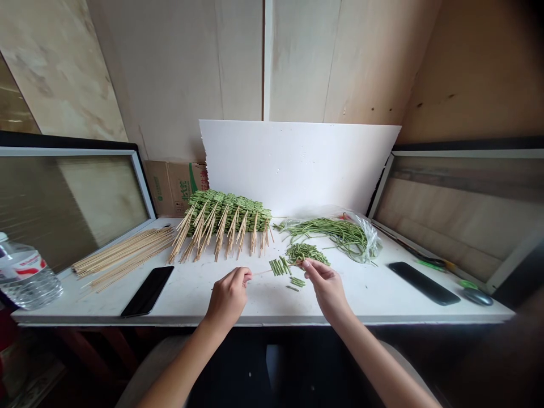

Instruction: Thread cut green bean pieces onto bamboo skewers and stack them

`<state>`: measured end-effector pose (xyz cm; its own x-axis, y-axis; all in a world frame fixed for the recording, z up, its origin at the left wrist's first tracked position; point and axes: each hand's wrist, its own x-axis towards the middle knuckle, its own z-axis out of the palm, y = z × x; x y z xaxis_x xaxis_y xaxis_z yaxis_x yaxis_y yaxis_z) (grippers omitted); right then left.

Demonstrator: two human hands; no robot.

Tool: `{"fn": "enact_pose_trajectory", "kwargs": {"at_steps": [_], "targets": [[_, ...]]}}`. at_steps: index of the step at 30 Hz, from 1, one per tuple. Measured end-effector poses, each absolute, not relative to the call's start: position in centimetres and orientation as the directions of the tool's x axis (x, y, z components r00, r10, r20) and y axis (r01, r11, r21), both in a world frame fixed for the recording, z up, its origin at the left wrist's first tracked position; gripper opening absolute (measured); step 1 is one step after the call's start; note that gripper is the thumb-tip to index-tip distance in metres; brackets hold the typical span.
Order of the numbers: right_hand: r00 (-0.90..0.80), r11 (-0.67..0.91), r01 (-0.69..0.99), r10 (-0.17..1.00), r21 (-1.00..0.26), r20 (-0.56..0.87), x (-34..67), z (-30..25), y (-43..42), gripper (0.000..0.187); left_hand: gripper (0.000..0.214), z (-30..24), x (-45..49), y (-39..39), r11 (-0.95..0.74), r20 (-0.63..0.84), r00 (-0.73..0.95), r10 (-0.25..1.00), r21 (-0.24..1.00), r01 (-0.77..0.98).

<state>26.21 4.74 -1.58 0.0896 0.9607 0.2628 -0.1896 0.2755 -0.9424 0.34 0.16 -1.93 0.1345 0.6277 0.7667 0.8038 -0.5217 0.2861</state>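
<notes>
A thin bamboo skewer [262, 272] runs between my two hands above the white table. Several short pieces of long bean [279, 266] sit side by side on it, crosswise. My left hand [229, 292] is closed on the skewer's left end. With thumb and fingers pinched, my right hand [326, 283] grips around the skewer's other end, just right of the threaded pieces; whether a bean piece is also in that pinch is hidden. Behind the right fingers lies a heap of cut bean pieces [308, 252]. A few loose pieces [297, 281] rest below the skewer.
Finished bean skewers [229, 212] are stacked at the back, sticks forward. Bare skewers [127, 255] lie left, near a phone [147, 290] and water bottle [28, 275]. Uncut long beans [327, 229] spill from a plastic bag. Rightward are a dark phone-like slab [424, 283] and mouse [478, 296].
</notes>
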Motion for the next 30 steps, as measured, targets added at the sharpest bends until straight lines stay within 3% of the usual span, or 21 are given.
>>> {"fn": "enact_pose_trajectory", "kwargs": {"at_steps": [5, 13, 20, 30], "targets": [[0.089, 0.266, -0.183, 0.963, -0.946, 0.254, 26.0, -1.5, 4.6, 0.035, 0.03, -2.0, 0.5, 0.1, -0.538, 0.772, 0.136, 0.621, 0.293, 0.791], [0.018, 0.239, -0.306, 0.969, -0.922, 0.245, 25.9, 0.0, 4.2, 0.034, 0.031, -1.0, 0.5, -0.2, -0.549, 0.794, 0.113, 0.597, 0.302, 0.779], [0.049, 0.328, -0.118, 0.945, -0.937, 0.324, 26.2, -0.4, 4.4, 0.038, 0.032, -1.5, 0.6, -0.1, -0.56, 0.8, 0.141, 0.584, 0.27, 0.783], [0.044, 0.335, -0.079, 0.942, -0.939, 0.332, 25.8, -0.1, 3.4, 0.029, 0.038, -1.8, 0.6, -0.1, -0.546, 0.81, 0.163, 0.564, 0.218, 0.809]]}}
